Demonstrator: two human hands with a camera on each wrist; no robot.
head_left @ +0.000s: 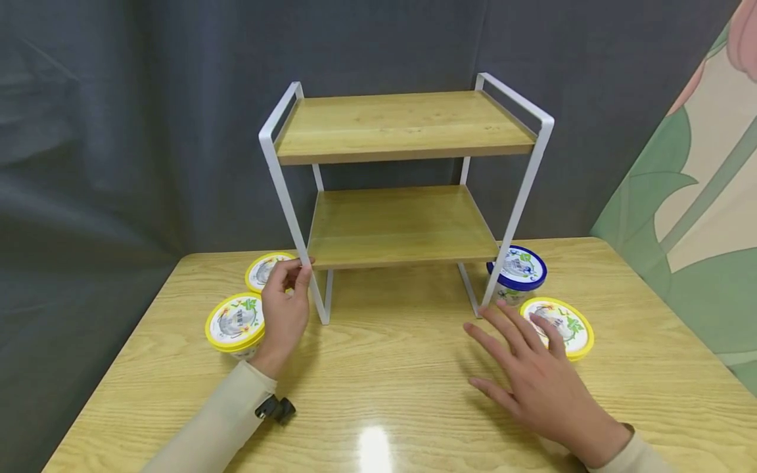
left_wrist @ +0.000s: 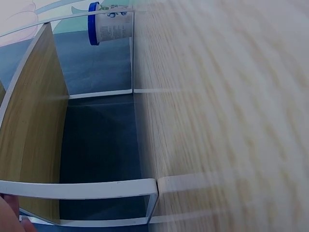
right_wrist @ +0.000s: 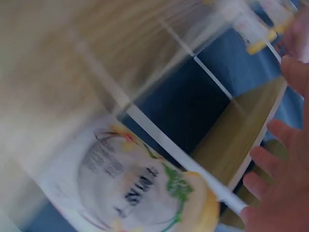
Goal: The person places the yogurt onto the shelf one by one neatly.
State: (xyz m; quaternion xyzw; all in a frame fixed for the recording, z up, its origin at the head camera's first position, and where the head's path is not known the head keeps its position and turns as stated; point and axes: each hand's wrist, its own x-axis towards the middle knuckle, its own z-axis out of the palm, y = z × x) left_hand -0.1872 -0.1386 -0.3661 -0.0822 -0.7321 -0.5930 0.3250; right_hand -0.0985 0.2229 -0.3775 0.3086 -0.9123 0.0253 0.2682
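Observation:
A two-tier shelf rack with wooden boards and a white metal frame stands on the table. My left hand pinches its front left leg at the height of the lower board. Just a little of that hand's fingers shows at the corner of the left wrist view. My right hand holds nothing, its fingers spread near the foot of the front right leg. It partly overlaps a yellow-lidded tub, which appears large and blurred in the right wrist view.
Behind that tub is a blue-lidded tub, partly hidden by the rack's leg. Two yellow-lidded tubs stand left of the rack, beside my left hand. A dark curtain hangs behind the wooden table, with a floral panel at right.

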